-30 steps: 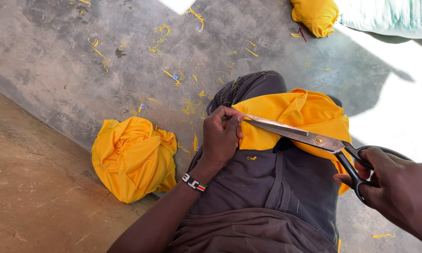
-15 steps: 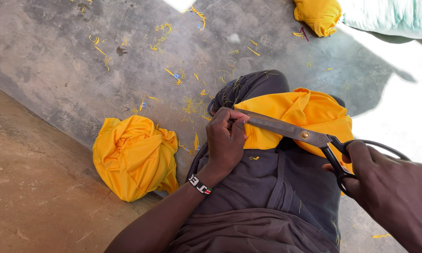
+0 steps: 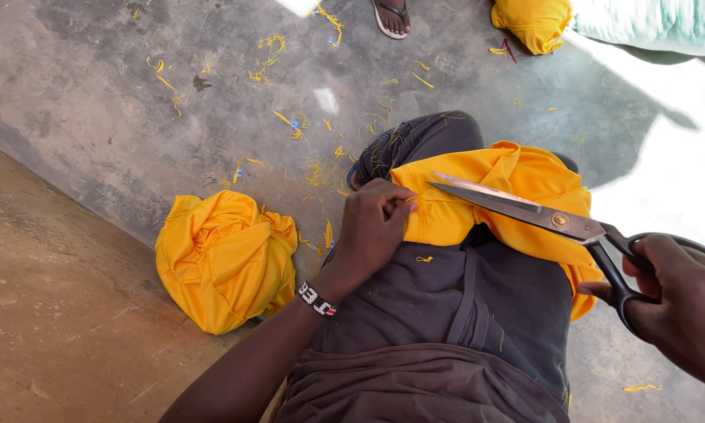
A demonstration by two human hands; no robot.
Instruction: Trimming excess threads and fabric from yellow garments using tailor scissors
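A yellow cloth (image 3: 517,196) lies draped over my knee, which is covered by dark grey trousers (image 3: 446,305). My left hand (image 3: 372,227) pinches the cloth's left edge; a beaded band sits on that wrist. My right hand (image 3: 674,301) grips the black handles of large metal scissors (image 3: 525,207). The blades are slightly parted and point left across the cloth, their tips close to my left fingers.
A bundled yellow cloth (image 3: 223,258) lies on the concrete floor to my left. Another yellow bundle (image 3: 533,23) sits at the top, beside pale green fabric (image 3: 658,23). Yellow scraps (image 3: 321,168) litter the floor. Someone's sandalled foot (image 3: 392,16) shows at the top edge.
The scissors have drawn back to the right, away from my left hand, and the blades have parted a little. My left hand keeps its hold on the cloth edge.
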